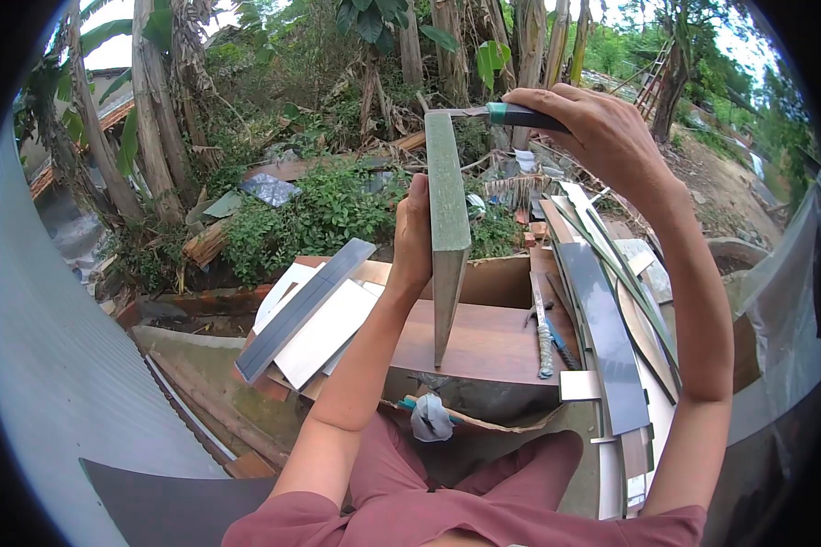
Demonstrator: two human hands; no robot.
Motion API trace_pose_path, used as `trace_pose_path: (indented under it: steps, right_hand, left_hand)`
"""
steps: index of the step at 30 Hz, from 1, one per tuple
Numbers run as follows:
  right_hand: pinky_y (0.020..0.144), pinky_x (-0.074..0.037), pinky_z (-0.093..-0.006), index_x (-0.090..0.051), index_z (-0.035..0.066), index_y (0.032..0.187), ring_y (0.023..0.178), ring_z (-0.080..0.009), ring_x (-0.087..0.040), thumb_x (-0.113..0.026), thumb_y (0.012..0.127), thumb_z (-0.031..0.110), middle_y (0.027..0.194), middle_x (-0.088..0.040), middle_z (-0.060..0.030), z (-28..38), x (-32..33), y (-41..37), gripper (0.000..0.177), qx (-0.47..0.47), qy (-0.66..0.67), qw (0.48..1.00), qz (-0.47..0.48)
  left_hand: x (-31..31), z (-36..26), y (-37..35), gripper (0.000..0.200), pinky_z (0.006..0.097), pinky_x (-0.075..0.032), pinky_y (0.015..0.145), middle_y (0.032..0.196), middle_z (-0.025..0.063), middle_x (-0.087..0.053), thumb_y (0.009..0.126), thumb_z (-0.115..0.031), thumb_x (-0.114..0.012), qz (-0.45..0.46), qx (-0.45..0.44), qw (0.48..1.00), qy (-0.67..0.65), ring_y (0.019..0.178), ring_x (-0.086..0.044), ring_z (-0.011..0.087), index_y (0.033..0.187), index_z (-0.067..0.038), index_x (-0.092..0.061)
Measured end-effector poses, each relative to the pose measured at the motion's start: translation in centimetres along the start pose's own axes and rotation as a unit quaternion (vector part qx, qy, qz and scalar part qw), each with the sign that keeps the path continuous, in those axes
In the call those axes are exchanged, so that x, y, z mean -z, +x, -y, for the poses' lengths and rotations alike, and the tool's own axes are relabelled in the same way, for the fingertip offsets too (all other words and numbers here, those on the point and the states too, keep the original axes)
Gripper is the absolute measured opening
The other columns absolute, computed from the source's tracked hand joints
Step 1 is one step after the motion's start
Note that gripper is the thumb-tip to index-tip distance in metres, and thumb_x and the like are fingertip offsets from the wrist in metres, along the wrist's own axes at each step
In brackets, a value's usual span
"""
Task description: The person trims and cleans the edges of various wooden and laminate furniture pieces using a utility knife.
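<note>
My left hand [414,239] grips the side of a wooden board [447,187] with a worn green edge and holds it upright on end in front of me. In my raised right hand [602,132] is a chisel [520,116] with a dark handle and a green collar. Its narrow metal blade points left and meets the far top end of the board's green edge. The fingers of my right hand wrap over the handle. Below the board is a brown wooden panel [493,342], with a hammer [543,337] lying on it.
Long strips and boards [607,328] are piled on the right. White and grey panels [324,333] lean at the left. A crumpled grey cloth or bag [431,419] is near my knees. Corrugated sheeting [64,346] stands at far left, with plants [328,219] behind.
</note>
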State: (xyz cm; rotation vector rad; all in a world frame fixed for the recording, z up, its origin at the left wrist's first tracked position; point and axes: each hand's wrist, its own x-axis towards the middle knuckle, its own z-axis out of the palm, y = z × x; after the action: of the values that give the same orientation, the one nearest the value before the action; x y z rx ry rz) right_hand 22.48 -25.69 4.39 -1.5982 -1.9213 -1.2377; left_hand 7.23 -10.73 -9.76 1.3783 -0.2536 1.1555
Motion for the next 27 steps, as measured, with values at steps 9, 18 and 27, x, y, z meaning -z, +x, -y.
trace_pose_path:
  steps: [9, 18, 27]
  right_hand:
    - [0.060, -0.053, -0.0309, -0.028, 0.019, 0.142, 0.067, -0.0145, -0.058, -0.048, 0.091, 0.013, 0.083, -0.057, -0.0101, 1.9, -2.1, -6.8, 0.055, -0.380, 0.359, 0.851, 0.048]
    - [0.050, -0.051, -0.0283, -0.012, 0.007, 0.145, 0.057, -0.0117, -0.053, -0.039, 0.087, 0.008, 0.076, -0.049, -0.0080, 8.7, -1.1, -9.6, 0.064, -0.379, 0.654, 0.653, 0.051]
    - [0.046, -0.052, -0.0259, -0.019, 0.005, 0.144, 0.055, -0.0090, -0.052, -0.041, 0.088, 0.007, 0.079, -0.050, -0.0052, 7.8, 0.1, -6.8, 0.060, -0.340, 0.684, 0.644, -0.033]
  left_hand:
    - [2.3, -2.0, -0.3, 0.050, 0.0190, -0.030, 0.056, 0.067, -0.0068, -0.044, 0.090, -0.054, -0.050, -0.186, -0.101, 0.944, 0.252, 0.065, -0.038, 0.0024, 0.083, -0.004, -0.055]
    - [1.9, -2.0, -0.3, 0.034, 0.0212, -0.047, 0.071, 0.088, 0.0026, -0.062, 0.083, -0.032, -0.069, -0.201, -0.070, 0.957, 0.195, 0.077, -0.058, 0.0077, 0.095, -0.004, -0.053]
    - [-0.5, -1.9, -1.0, 0.033, 0.0179, -0.043, 0.069, 0.081, -0.0017, -0.053, 0.083, -0.034, -0.069, -0.187, -0.093, 0.952, 0.222, 0.073, -0.050, 0.0048, 0.087, -0.007, -0.050]
